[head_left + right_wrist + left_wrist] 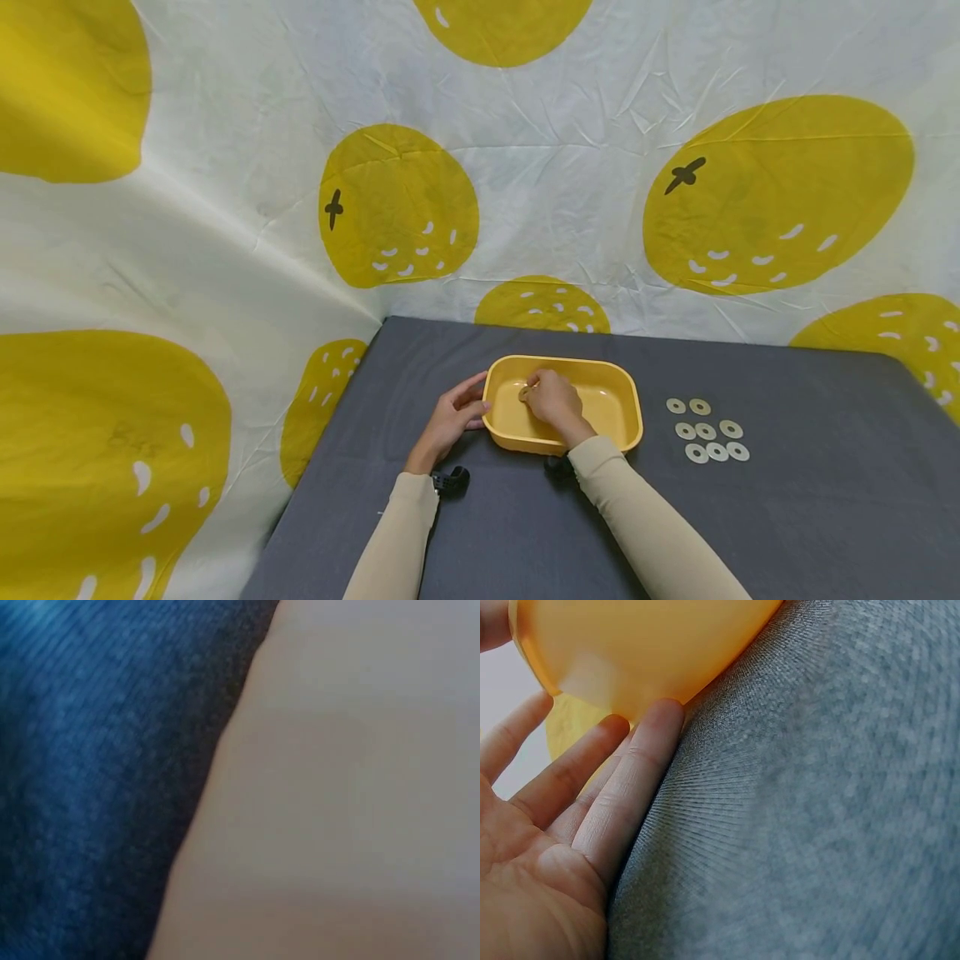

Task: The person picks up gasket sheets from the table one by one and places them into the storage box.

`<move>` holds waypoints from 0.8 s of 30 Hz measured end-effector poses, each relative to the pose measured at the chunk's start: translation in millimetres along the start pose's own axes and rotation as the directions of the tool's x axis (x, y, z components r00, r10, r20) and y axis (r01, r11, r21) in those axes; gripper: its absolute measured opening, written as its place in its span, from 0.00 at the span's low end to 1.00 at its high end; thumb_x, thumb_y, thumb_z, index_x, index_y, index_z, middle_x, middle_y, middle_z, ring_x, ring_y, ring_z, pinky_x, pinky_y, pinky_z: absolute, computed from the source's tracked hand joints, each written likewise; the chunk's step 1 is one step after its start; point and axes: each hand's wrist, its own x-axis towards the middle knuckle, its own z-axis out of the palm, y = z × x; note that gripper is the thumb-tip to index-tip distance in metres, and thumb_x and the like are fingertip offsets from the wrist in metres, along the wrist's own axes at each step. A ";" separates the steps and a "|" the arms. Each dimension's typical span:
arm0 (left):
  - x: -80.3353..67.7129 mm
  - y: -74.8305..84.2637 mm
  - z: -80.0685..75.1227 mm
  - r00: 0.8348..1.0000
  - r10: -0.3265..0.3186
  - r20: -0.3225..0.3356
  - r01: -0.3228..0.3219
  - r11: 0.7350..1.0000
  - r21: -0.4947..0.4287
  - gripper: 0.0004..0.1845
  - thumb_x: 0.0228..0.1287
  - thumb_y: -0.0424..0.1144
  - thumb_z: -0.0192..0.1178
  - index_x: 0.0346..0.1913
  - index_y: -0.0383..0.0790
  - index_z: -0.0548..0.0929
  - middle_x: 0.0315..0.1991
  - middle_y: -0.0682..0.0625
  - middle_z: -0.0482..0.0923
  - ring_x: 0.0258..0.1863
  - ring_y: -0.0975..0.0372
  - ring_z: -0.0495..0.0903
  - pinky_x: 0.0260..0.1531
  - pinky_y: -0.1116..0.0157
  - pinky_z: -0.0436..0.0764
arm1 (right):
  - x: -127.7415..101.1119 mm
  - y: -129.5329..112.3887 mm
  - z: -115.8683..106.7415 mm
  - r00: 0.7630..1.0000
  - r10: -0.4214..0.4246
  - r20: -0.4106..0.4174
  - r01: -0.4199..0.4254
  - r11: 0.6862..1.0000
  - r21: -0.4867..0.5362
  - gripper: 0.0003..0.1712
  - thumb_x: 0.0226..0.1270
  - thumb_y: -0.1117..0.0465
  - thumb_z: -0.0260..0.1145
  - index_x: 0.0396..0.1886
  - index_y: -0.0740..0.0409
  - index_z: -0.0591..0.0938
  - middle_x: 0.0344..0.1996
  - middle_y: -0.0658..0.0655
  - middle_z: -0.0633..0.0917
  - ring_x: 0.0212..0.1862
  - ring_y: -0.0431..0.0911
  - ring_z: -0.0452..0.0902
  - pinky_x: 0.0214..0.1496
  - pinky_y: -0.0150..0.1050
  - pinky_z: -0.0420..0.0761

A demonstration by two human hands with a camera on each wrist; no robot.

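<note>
A yellow plastic tray (564, 446) stands on the dark cloth. At its left end my left hand (450, 421) touches the outer wall with nearly straight fingers, the thumb near the rim. In the left wrist view, the fingertips (662, 716) rest against the tray's side (660, 652). Inside the tray, towards its left part, my right hand (557, 402) pinches a flat metal washer (524, 393) by its edge. That hand covers part of the tray floor. Only blurred, pale skin or sleeve and cloth fill the right wrist view.
Several flat washers (705, 432) lie in three rough rows on the dark tablecloth (825, 500), right of the tray. Behind and to the left hangs a white curtain (555, 208) with big yellow fruit prints.
</note>
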 end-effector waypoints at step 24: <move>0.5 0.8 -0.7 1.000 -0.014 0.003 0.014 1.000 -0.023 0.31 0.71 0.38 0.65 0.74 0.60 0.72 0.67 0.40 0.77 0.60 0.49 0.83 0.48 0.59 0.89 | -15.0 10.2 -32.8 0.950 -0.296 -0.101 0.307 0.822 0.480 0.12 0.75 0.63 0.63 0.52 0.65 0.84 0.37 0.66 0.85 0.36 0.60 0.84 0.34 0.37 0.83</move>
